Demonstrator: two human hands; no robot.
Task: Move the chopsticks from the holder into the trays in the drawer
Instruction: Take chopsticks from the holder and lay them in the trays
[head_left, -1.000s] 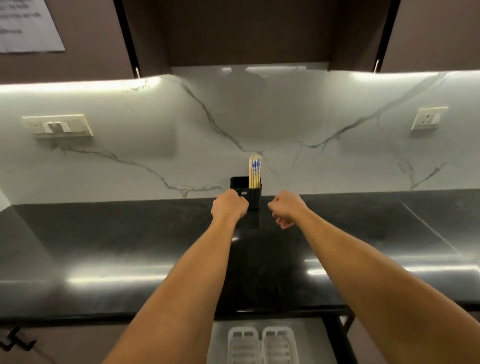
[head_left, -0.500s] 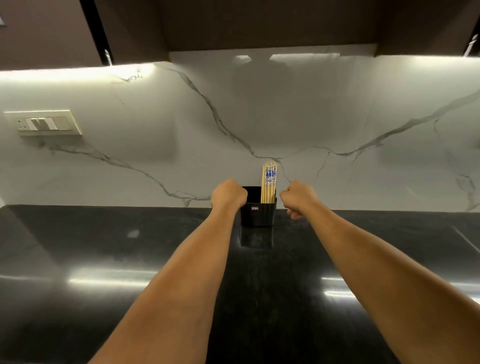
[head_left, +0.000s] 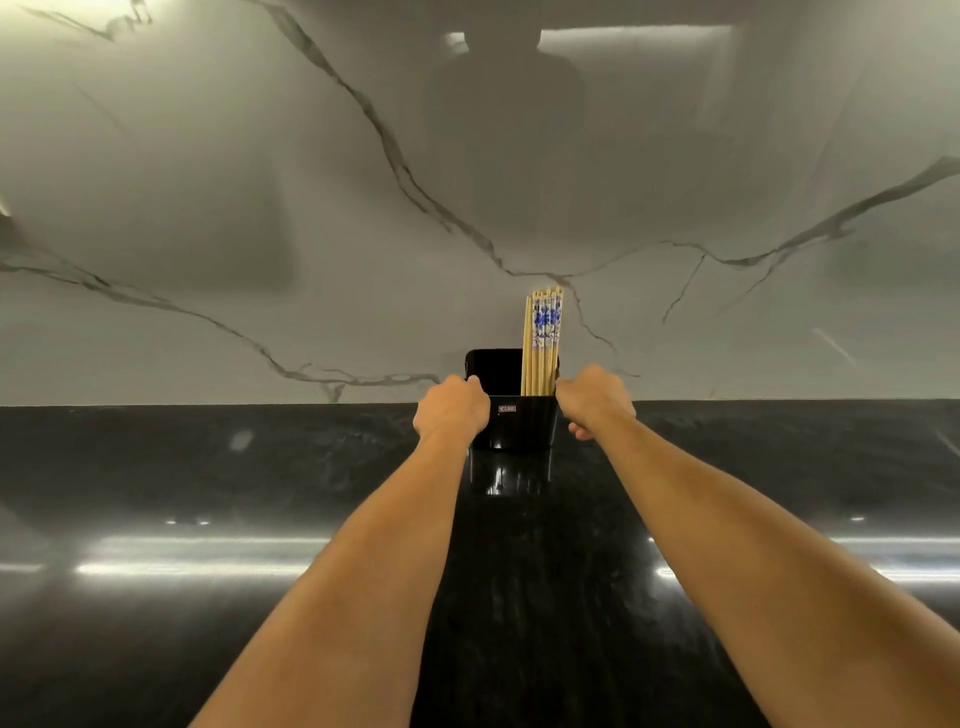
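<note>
- Both arms are reaching across the worktop (head_left: 156, 519) toward its back edge, where the holder (head_left: 511, 423) is standing against the wall (head_left: 208, 208).
- The left hand (head_left: 451, 410) is pressing against the holder's left side, fingers curled over the rim; whether they are truly gripping it, I cannot tell.
- The right hand (head_left: 595, 400) is sitting at the holder's right side, fingers folded in, thumb tucked below; a firm grip is not showing either.
- The chopsticks (head_left: 542, 343) are all standing upright in the holder's right half, bunched together. None is out yet, so by my reckoning the whole transfer is waiting to be done.
- The drawer and its trays are lying outside this view.
- The holder is looking like glossy black plastic, boxy with rounded corners and a small label on its front.
- The chopsticks are showing as slim pale wooden sticks with blue-and-white patterned tops.
- The worktop is gleaming dark polished stone; the wall is reading as pale marble with grey veins.
</note>
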